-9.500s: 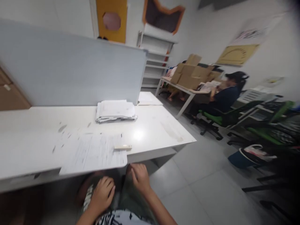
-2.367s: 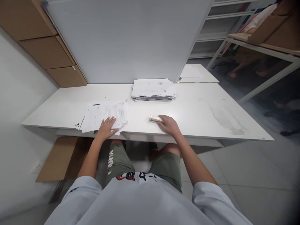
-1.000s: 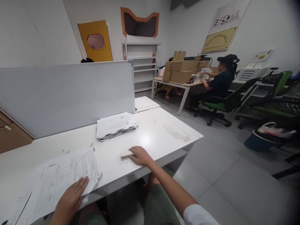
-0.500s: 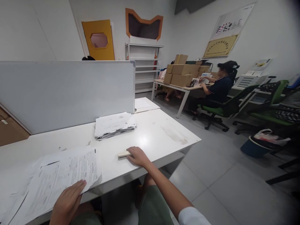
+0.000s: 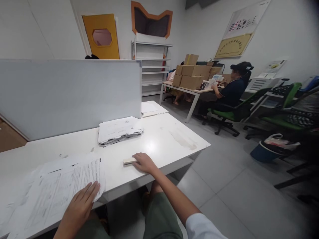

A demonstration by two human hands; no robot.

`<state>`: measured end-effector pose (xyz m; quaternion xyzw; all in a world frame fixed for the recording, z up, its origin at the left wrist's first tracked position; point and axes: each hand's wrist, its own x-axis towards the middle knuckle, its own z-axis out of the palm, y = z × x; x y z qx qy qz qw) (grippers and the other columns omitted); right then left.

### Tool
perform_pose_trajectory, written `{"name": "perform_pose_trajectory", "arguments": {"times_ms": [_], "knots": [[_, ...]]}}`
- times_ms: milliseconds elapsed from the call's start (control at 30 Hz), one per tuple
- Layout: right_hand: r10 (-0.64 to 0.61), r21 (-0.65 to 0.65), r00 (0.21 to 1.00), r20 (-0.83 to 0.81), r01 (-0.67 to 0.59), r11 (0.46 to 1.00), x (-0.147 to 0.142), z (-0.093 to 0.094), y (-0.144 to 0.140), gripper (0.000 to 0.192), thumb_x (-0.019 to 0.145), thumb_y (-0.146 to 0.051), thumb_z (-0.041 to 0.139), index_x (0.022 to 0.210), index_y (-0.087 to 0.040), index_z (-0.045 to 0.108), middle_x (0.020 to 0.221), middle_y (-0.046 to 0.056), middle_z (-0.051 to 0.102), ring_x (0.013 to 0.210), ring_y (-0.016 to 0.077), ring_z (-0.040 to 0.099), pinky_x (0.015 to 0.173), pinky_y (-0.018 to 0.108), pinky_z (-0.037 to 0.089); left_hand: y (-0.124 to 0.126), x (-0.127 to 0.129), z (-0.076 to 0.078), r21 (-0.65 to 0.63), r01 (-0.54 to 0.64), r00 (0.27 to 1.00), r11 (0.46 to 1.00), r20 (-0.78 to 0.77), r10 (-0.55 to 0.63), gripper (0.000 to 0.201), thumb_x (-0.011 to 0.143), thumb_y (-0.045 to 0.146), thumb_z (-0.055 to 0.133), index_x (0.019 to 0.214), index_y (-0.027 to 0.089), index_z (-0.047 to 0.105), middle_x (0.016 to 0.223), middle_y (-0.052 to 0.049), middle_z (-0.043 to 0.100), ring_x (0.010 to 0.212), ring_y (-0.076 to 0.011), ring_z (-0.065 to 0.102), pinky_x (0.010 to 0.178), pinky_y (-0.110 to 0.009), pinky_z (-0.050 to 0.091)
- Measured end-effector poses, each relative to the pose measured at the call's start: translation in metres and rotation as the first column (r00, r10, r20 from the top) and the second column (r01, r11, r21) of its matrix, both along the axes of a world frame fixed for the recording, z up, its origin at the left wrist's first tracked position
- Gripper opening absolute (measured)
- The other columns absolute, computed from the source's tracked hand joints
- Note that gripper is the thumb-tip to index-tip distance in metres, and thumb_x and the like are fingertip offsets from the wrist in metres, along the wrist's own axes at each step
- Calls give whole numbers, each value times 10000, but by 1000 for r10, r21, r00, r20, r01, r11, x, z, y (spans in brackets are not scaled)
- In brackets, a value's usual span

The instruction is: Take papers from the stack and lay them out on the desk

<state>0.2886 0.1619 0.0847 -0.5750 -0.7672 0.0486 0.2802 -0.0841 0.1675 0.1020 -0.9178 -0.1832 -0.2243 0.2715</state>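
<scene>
My left hand (image 5: 80, 208) lies flat on the near edge of a loose pile of printed papers (image 5: 57, 187) at the front left of the white desk (image 5: 171, 139). My right hand (image 5: 144, 162) rests on the desk with its fingertips touching a small cream stapler (image 5: 129, 161), not lifting it. A second, thicker stack of papers (image 5: 118, 130) sits further back, by the grey partition (image 5: 69, 93).
A person sits on a green chair (image 5: 229, 114) at a far table loaded with cardboard boxes (image 5: 191, 74). White shelves (image 5: 152, 66) stand by the back wall. More green chairs (image 5: 286, 113) and a blue bin (image 5: 266, 151) are at the right.
My head has lifted from looking down at the desk to looking across the room. Both hands stay where they were, on the papers and at the stapler.
</scene>
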Motion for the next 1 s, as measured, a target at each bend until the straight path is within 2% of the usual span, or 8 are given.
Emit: {"name": "perform_pose_trajectory", "arguments": {"times_ms": [100,200,300,400,500,633,800,1000], "knots": [[-3,-7,1000,4,3,1000,0,1,0,333,897,-271,628,1206,-154,594,1171,100,657,1061,237,594,894,347,437,1,0,-1,-12,48,998,999,-29,-49,574,839,14,364,1350,211,535,1275,-45,652,1165,-211,608,924,-313,441],[-3,-11,1000,8,3,1000,1,1,0,334,900,-276,624,1210,-154,593,1169,101,657,1057,236,595,892,346,438,1,-6,-2,5,64,998,998,-19,-64,437,865,48,403,1203,202,634,1199,-46,691,1084,-205,647,853,-297,466],[-2,-7,1000,6,2,1000,1,0,0,332,902,-274,622,1208,-149,591,1167,99,656,1061,235,593,896,348,436,1,-10,-3,-10,14,1000,1000,-9,-14,346,853,69,417,1057,169,678,1191,-82,690,1062,-227,654,824,-300,489],[-2,-6,1000,5,2,1000,2,-2,1,331,900,-274,626,1205,-150,589,1168,97,654,1075,234,590,903,352,436,0,-6,-8,-64,-43,998,997,-45,40,538,775,5,381,1220,170,633,1319,-84,619,1180,-250,599,906,-323,482],[-6,-5,1000,9,6,1000,2,-4,2,315,905,-283,621,1195,-162,591,1153,99,655,1067,231,592,901,353,438,2,0,-19,-108,-45,996,993,-81,36,781,709,-54,339,1411,250,498,1417,-32,542,1291,-262,515,987,-361,448],[-5,1,1000,11,5,1000,3,-6,3,316,907,-290,615,1197,-166,591,1145,102,656,1062,234,594,902,353,440,4,3,-27,-129,-10,995,992,-98,-3,902,671,-79,324,1495,285,372,1431,-17,528,1300,-263,508,1007,-376,443],[-2,6,1000,10,2,1000,3,-7,4,317,907,-295,615,1198,-172,594,1139,102,657,1067,232,591,909,353,438,1,11,-20,-175,-15,993,984,-120,-6,826,744,-43,344,1520,242,324,1474,-46,476,1334,-268,469,1047,-388,422],[3,-9,1000,14,-3,1000,3,-5,4,337,906,-298,620,1211,-158,591,1155,107,659,1075,239,592,914,354,442,4,26,-21,-133,36,992,990,-113,-51,577,861,46,367,1390,218,517,1465,-61,487,1322,-293,480,1039,-417,436]]}}
